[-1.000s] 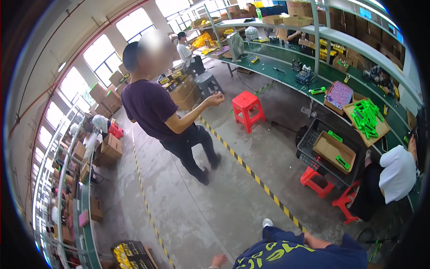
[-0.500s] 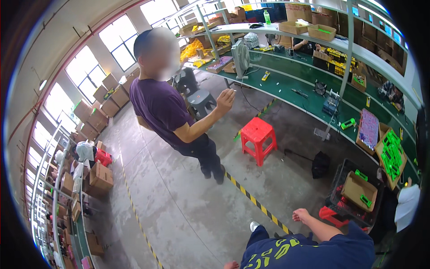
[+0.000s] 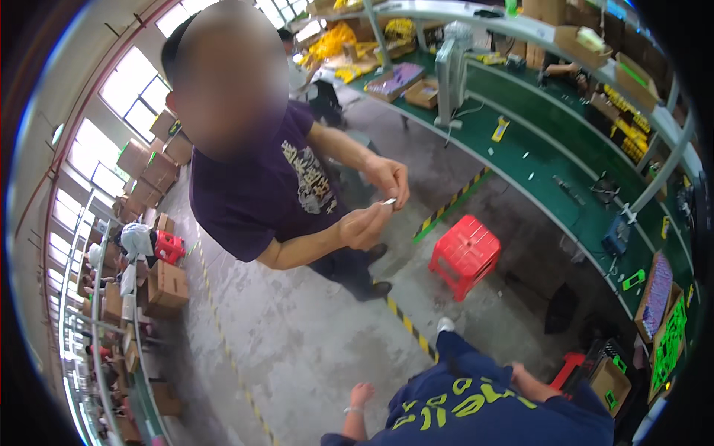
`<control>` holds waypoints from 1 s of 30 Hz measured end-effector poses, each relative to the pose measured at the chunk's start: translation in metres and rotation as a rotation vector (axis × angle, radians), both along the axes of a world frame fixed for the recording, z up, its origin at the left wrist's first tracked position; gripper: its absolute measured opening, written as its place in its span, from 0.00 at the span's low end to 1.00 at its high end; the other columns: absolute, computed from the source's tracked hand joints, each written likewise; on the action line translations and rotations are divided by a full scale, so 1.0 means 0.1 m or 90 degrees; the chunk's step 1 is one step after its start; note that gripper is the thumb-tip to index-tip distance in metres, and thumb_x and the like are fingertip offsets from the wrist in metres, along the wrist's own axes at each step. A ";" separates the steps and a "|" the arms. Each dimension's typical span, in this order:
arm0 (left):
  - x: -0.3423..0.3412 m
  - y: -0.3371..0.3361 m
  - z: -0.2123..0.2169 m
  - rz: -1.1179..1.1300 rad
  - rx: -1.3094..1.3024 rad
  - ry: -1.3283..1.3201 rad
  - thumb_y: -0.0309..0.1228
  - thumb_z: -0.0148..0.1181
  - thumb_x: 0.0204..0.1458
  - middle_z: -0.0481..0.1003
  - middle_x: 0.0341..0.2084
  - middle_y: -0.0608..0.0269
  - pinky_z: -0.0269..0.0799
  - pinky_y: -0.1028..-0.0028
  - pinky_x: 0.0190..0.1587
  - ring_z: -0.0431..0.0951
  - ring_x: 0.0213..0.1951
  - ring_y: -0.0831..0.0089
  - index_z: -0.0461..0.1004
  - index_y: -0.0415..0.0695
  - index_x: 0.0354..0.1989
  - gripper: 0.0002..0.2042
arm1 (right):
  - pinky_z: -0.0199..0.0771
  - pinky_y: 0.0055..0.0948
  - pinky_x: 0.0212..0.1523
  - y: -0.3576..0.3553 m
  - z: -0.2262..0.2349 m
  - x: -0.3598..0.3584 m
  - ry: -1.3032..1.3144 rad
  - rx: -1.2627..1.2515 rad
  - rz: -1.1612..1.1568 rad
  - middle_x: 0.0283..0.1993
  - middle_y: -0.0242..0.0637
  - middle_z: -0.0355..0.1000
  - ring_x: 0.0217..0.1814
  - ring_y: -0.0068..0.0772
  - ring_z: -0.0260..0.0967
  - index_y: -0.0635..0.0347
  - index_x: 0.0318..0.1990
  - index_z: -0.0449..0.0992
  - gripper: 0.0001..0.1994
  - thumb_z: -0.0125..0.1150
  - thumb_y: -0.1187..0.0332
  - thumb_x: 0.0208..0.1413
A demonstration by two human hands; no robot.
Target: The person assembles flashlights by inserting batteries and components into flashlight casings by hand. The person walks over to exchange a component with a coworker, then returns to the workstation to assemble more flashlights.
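Observation:
My left hand (image 3: 361, 392) hangs low beside my dark blue shirt, a pale band at its wrist. Its fingers are loosely curled, and I see nothing in them. On the other side, my right hand (image 3: 518, 372) is close against the shirt front; its fingers are blurred and partly hidden. Neither hand is touching a work item that I can see. Facing me on the left stands a person in a purple T-shirt (image 3: 245, 208), pinching a small whitish piece (image 3: 389, 201) between the fingers of both hands.
A red plastic stool (image 3: 466, 254) stands ahead on the concrete floor, beyond the black-yellow floor tape (image 3: 410, 329). A curving green workbench (image 3: 513, 145) runs along the right, with a fan (image 3: 448, 82) and a box of bright green parts (image 3: 669, 342). Cartons (image 3: 165, 286) and shelving line the left.
The person in purple is nearer, has turned toward me and brought both hands together at the small piece. My left hand has swung forward; my right has drawn back to my shirt. My view has shifted.

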State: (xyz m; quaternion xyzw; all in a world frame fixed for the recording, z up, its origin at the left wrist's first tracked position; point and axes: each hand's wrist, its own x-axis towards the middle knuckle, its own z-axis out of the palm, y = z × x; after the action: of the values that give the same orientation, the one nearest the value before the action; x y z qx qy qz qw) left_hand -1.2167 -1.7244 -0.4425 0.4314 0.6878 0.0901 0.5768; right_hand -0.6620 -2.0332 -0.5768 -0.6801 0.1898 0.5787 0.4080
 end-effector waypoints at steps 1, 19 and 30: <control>-0.16 0.08 -0.16 -0.197 0.099 0.089 0.35 0.54 0.58 0.79 0.31 0.59 0.75 0.72 0.35 0.80 0.35 0.70 0.75 0.37 0.42 0.13 | 0.76 0.39 0.29 0.71 0.23 0.14 -0.008 -0.009 0.149 0.32 0.42 0.76 0.27 0.38 0.74 0.64 0.44 0.74 0.11 0.55 0.68 0.58; 0.17 2.63 0.10 0.035 -0.209 -0.082 0.36 0.56 0.56 0.79 0.35 0.55 0.78 0.68 0.36 0.81 0.34 0.66 0.74 0.37 0.45 0.15 | 0.76 0.28 0.30 4.98 2.70 -0.05 -0.224 0.266 0.121 0.27 0.33 0.74 0.27 0.26 0.73 0.60 0.42 0.78 0.10 0.57 0.64 0.60; 0.01 3.58 -0.09 0.099 -0.215 -0.138 0.35 0.50 0.58 0.79 0.40 0.53 0.78 0.65 0.42 0.81 0.39 0.61 0.73 0.37 0.48 0.16 | 0.77 0.40 0.33 3.71 1.20 -0.56 -0.166 -0.154 0.012 0.32 0.38 0.76 0.31 0.37 0.75 0.59 0.32 0.79 0.08 0.61 0.64 0.54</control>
State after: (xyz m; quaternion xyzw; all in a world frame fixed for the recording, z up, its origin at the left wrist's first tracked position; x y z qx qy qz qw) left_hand -1.2157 -1.3661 -0.4513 0.2621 0.6581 0.0635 0.7029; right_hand -0.7175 -1.6620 -0.4572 -0.7953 0.1971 0.4624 0.3389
